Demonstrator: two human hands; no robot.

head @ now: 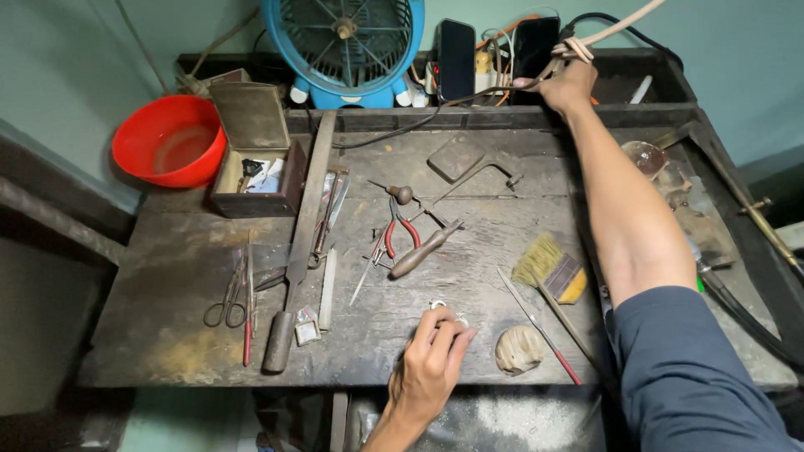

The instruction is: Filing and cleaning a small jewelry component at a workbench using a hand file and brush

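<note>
Nearest to us, our left hand [431, 356] rests at the front edge of the wooden workbench [167, 335], its fingertips pinched together on a small silver ring [444, 308] that lies on the wood just beyond them. A lump of tan putty [518, 348] sits just beside that hand.

From the left, we see a red plastic bowl [167, 138] standing off the bench's back corner; it looks to hold a little clear water, though we cannot be sure. Next to it an open, dark metal box [251, 172] has its lid tipped back, and inside lie scraps of paper and some small dark bits that we cannot tell apart. In front of the box lie scissors [228, 295], a long flat file [297, 251] and red-handled pliers [400, 230]. A jeweller's saw frame [452, 209] lies at mid-bench, and a bristle brush [548, 269] is farther right.

At the back stand a blue fan [343, 46] and two dark phones [456, 59], propped upright.

Our right hand [569, 84] is stretched to the back rail, its fingers closed around a pale hose [615, 25] that rises up and away to the right.
</note>
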